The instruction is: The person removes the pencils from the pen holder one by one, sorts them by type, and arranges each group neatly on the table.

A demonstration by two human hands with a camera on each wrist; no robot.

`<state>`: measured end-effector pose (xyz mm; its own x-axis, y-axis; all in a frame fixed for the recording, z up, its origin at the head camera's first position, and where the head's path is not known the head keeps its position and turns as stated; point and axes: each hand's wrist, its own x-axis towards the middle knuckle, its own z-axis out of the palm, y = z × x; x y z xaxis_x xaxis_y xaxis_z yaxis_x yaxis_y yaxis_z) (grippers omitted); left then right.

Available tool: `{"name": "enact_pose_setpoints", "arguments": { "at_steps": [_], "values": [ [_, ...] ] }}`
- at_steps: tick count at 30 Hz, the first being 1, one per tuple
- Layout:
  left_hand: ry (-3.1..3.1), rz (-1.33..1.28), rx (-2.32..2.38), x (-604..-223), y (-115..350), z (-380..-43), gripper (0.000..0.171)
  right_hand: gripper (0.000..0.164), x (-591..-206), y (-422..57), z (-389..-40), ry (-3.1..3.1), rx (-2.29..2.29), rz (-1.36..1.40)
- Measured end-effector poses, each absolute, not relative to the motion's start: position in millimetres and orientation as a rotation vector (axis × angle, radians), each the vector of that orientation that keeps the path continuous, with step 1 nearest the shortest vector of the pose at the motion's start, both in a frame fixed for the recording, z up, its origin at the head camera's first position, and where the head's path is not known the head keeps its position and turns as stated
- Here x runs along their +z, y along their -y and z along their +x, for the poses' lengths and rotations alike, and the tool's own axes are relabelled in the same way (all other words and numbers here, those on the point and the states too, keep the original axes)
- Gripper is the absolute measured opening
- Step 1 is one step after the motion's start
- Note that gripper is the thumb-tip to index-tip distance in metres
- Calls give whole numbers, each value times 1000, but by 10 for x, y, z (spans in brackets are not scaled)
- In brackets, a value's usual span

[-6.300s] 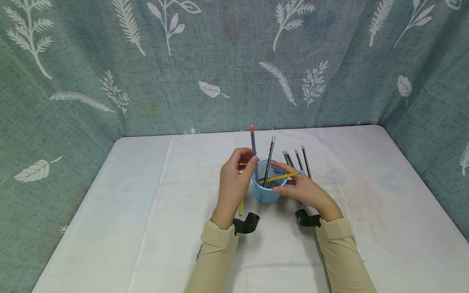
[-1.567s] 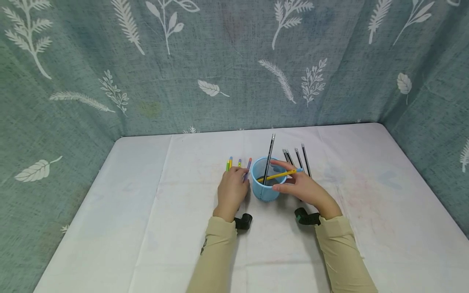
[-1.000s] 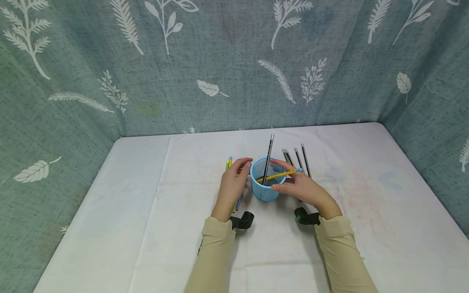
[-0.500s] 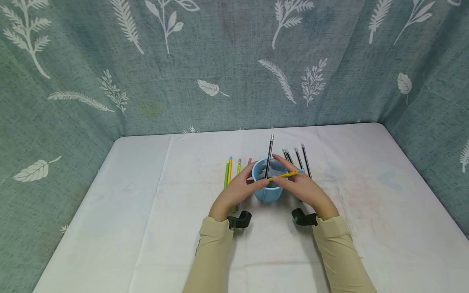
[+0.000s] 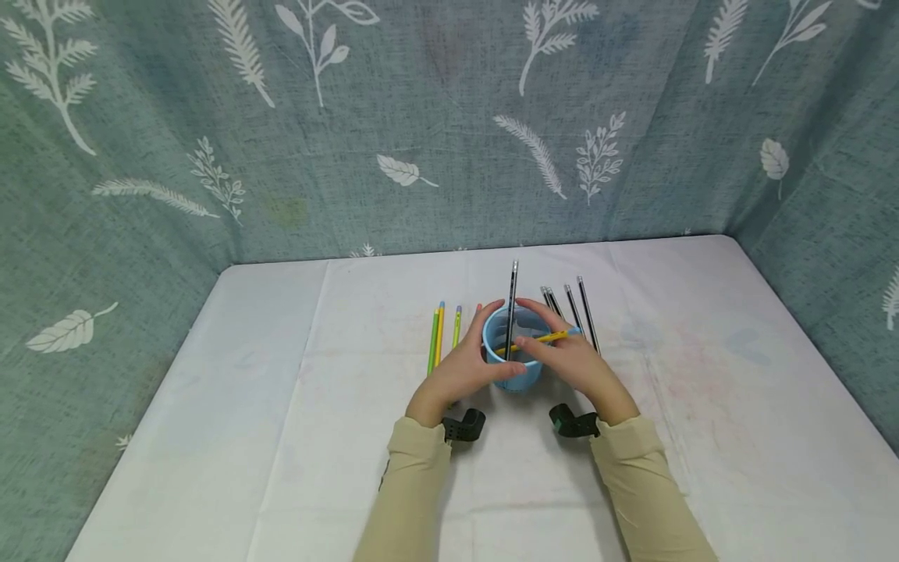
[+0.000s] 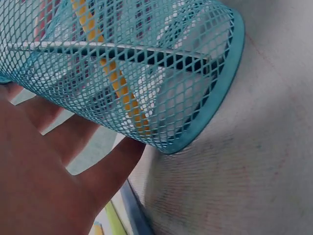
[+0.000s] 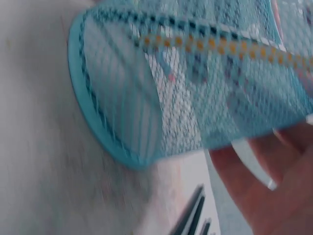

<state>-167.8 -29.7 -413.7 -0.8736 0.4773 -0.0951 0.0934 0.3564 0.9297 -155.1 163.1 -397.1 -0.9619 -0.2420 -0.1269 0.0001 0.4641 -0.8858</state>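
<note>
A light-blue mesh pencil cup [image 5: 523, 382] stands upright between both hands in the head view. My left hand [image 5: 460, 368] grips its left side, thumb in front and fingers round the back. From the right, my right hand [image 5: 577, 365] holds the cup too, its thumb reaching over the rim across a yellow pencil [image 5: 558, 336]. That pencil leans low over the rim, blue end out to the right. A black pencil [image 5: 512, 300] rises steeply from the cup. Through the mesh [image 6: 161, 98] in the left wrist view, both pencils show crossing inside.
Left of the cup lie a green pencil [image 5: 433, 343], a yellow pencil [image 5: 440, 332], a yellow-green pencil [image 5: 456, 324] and an orange-ended pencil [image 5: 479, 307], partly hidden by the left hand. Several black pencils [image 5: 588, 312] lie to the right. A leaf-patterned curtain [image 5: 449, 117] backs the white table [image 5: 316, 437].
Earlier my left hand held the purple, orange-ended pencil in the cup; it now lies on the table at left. The left hand has moved onto the cup, and the right thumb has shifted inward.
</note>
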Motion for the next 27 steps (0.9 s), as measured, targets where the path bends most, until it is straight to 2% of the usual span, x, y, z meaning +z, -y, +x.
{"name": "enact_pose_setpoints", "arguments": {
  "at_steps": [11, 17, 27],
  "values": [
    [-2310, 498, 1458, -4094, 326, -1667, 89, 52, -3944, -1475, -1533, -2463, -1686, -136],
    [-2290, 589, 1479, -4099, 326, -1677, 87, 48, -3994, -1506, -1542, -2351, -1836, -92],
    [-2285, 589, 1453, -4109, 325, -1679, 91, 57, -3963, -1524, -1521, -2266, -1789, 21]
  ]
}}
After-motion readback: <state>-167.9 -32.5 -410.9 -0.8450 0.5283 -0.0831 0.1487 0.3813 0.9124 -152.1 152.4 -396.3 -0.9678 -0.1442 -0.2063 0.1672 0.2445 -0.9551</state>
